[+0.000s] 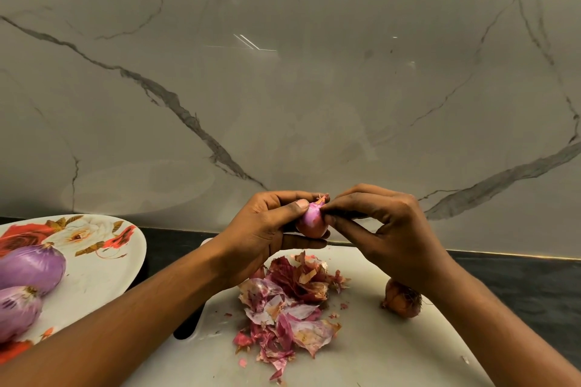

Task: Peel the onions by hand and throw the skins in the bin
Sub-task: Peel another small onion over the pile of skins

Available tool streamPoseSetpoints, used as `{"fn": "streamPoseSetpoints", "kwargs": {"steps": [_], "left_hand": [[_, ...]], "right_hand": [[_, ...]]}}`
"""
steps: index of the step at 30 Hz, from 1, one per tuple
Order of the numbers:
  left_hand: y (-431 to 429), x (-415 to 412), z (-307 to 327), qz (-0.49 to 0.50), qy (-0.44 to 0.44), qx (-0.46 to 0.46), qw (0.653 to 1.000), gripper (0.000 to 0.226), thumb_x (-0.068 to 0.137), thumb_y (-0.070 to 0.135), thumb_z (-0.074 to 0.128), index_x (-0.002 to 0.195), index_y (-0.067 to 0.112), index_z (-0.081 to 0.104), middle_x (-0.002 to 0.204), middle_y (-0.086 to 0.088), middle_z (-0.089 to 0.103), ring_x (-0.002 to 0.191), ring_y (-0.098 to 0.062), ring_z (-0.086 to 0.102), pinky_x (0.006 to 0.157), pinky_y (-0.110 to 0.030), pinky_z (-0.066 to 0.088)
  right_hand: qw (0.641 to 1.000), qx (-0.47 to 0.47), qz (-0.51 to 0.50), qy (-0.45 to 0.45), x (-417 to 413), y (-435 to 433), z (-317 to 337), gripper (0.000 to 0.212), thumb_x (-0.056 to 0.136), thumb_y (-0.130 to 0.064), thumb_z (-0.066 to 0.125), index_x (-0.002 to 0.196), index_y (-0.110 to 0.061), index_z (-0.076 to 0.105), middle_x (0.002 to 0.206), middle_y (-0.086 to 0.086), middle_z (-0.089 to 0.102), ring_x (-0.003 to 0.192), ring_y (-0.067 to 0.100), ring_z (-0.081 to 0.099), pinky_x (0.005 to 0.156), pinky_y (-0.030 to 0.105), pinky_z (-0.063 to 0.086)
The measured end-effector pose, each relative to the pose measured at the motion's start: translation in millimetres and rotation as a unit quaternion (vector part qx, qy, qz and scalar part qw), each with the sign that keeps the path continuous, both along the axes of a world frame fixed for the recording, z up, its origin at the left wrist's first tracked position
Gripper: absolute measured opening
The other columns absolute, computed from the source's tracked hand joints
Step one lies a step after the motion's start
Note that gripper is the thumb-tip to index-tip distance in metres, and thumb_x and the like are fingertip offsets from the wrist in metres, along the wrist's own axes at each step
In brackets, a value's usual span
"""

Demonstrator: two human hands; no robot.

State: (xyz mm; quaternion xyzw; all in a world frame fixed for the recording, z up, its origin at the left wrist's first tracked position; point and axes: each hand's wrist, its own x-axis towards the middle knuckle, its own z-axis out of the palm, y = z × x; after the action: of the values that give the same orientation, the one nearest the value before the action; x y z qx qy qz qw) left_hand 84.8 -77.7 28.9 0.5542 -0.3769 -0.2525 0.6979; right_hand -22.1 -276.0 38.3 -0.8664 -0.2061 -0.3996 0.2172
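Note:
My left hand (267, 229) grips a small red onion (311, 221) above the white cutting board (377, 349), thumb on its top and fingers curled under it. My right hand (386, 229) pinches the skin at the onion's tip. Part of the onion shows pale purple where skin is off. A pile of onion skins (289, 305) lies on the board below my hands. An unpeeled brown onion (402, 298) rests on the board under my right wrist. No bin is in view.
A floral plate (103, 248) at the left holds two peeled purple onions (31, 267) (17, 311). A dark countertop (518, 280) runs under the board, with a marble wall (283, 88) right behind it.

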Motion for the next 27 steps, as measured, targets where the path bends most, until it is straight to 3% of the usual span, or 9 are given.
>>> {"fn": "streamPoseSetpoints", "kwargs": {"steps": [7,15,22,27], "left_hand": [[-1.8,-2.4,-1.1,0.008,0.019,-0.007,1.000,0.033,0.103,0.018,0.054,0.129,0.008,0.071,0.120,-0.021,0.074,0.109,-0.042,0.073,0.092,-0.044,0.063],[-3.1,-1.7,1.0,0.018,0.068,-0.032,0.997,0.031,0.107,0.012,0.050,0.130,0.003,0.068,0.126,-0.025,0.071,0.110,-0.044,0.073,0.090,-0.045,0.064],[0.7,1.9,6.9,0.017,0.147,-0.096,0.984,0.032,0.107,0.009,0.046,0.129,-0.002,0.067,0.134,-0.030,0.064,0.105,-0.045,0.073,0.084,-0.043,0.066],[1.0,2.0,8.1,0.013,0.142,-0.103,0.984,0.040,0.094,0.019,0.059,0.127,-0.003,0.068,0.135,-0.030,0.062,0.106,-0.041,0.072,0.086,-0.042,0.065]], "right_hand": [[0.995,-0.077,-0.055,0.016,3.8,-2.3,-4.4,0.017,0.104,-0.023,0.060,0.119,-0.018,0.067,0.107,-0.009,0.060,0.092,0.012,0.062,0.074,0.035,0.058],[0.992,-0.068,-0.083,0.070,1.0,2.6,-2.6,0.024,0.105,-0.038,0.045,0.118,-0.024,0.060,0.106,-0.013,0.053,0.091,0.009,0.056,0.073,0.034,0.055],[0.992,-0.032,-0.075,0.093,-3.0,5.7,2.5,0.014,0.105,-0.034,0.050,0.112,-0.028,0.060,0.103,-0.016,0.057,0.096,0.008,0.059,0.079,0.027,0.053],[0.989,0.046,-0.050,0.134,-5.1,6.1,-1.2,0.011,0.096,-0.016,0.075,0.106,-0.022,0.077,0.094,-0.016,0.074,0.092,0.005,0.072,0.082,0.024,0.061]]}}
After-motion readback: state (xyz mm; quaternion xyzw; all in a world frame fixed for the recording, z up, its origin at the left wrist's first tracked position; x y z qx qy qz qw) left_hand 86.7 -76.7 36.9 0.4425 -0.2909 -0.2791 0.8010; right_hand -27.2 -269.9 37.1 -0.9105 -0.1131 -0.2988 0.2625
